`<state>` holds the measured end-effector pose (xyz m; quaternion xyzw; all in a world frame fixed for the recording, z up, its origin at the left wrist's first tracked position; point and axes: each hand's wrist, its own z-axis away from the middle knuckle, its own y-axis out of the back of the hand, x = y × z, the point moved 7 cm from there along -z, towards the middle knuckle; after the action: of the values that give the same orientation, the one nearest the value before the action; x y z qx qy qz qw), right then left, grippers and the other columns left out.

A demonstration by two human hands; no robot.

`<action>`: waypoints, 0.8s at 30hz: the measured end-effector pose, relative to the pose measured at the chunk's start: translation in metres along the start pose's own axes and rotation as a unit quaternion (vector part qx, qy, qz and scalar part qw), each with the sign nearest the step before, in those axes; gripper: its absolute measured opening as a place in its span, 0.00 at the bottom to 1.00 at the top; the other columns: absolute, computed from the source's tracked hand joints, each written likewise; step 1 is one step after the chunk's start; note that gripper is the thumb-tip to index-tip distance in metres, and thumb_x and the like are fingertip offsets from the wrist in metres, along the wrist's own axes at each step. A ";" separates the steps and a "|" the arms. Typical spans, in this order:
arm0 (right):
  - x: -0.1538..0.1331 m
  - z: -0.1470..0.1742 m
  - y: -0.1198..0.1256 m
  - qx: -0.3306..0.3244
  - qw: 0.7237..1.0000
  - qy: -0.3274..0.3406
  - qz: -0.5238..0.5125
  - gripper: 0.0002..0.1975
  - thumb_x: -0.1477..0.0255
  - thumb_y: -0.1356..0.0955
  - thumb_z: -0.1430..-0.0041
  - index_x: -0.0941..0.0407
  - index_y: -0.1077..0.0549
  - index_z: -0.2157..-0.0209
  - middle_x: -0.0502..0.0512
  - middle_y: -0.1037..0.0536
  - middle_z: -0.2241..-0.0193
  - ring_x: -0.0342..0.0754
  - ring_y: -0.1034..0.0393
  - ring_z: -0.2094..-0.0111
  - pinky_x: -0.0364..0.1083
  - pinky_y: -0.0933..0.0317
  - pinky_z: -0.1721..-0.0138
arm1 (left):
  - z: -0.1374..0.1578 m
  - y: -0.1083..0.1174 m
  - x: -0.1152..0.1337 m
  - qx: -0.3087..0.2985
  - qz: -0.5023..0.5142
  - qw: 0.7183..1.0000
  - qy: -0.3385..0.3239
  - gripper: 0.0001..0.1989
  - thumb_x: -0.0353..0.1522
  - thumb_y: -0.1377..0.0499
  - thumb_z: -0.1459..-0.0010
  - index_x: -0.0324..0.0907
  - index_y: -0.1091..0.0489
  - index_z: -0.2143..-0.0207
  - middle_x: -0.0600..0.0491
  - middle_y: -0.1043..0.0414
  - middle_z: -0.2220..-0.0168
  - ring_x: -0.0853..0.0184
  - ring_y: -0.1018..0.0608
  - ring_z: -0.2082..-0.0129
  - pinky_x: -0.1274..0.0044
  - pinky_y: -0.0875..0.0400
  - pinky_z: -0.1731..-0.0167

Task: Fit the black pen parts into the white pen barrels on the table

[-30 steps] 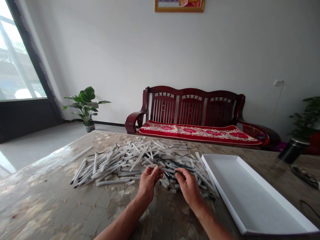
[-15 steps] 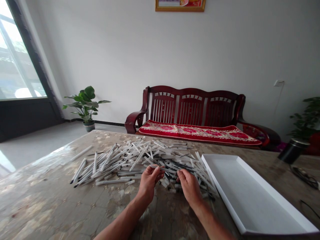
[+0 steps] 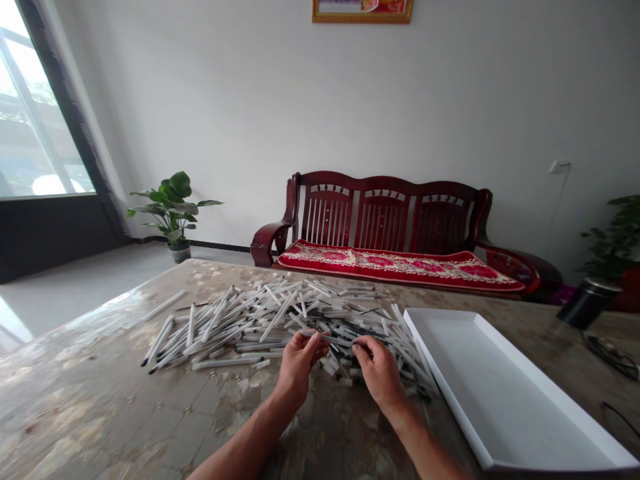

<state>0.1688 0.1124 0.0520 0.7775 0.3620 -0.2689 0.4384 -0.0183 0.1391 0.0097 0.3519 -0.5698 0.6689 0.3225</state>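
My left hand (image 3: 299, 360) is closed in a pinch around a slim, translucent pen (image 3: 324, 337), just above the near side of a pile. The pen slants slightly down to the right, and its far end meets the pinched thumb and finger of my right hand (image 3: 376, 365). What exactly sits between the right fingertips is too small to make out. Beneath and beyond both hands spreads a heap of loose white and clear pens (image 3: 250, 320), many with black ends. Darker pieces lie among them behind my right hand.
A shallow white box lid (image 3: 520, 387) lies at the right of the patterned table (image 3: 150, 427). Farther right are a black cylinder (image 3: 590, 301) and a dark cable (image 3: 607, 353). Behind the table stand a wooden bench (image 3: 383, 220) and a potted plant (image 3: 175, 207).
My right hand has shifted slightly left and up, bringing its fingertips to the pen's end. My left hand stays almost still.
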 end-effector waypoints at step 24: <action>-0.001 0.001 0.000 -0.001 0.994 0.029 0.104 0.08 0.70 0.33 0.42 0.52 0.22 0.62 0.53 0.20 0.64 0.51 0.27 0.60 0.45 0.36 0.59 | -0.003 0.008 0.001 0.029 -0.025 0.999 -0.006 0.22 0.43 0.27 0.64 0.39 0.31 0.73 0.55 0.24 0.74 0.68 0.20 0.73 0.78 0.25 0.71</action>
<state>0.1678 0.1117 0.0521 0.8181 0.2916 -0.1990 0.4540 -0.0254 0.1407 0.0062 0.3791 -0.5437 0.6746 0.3251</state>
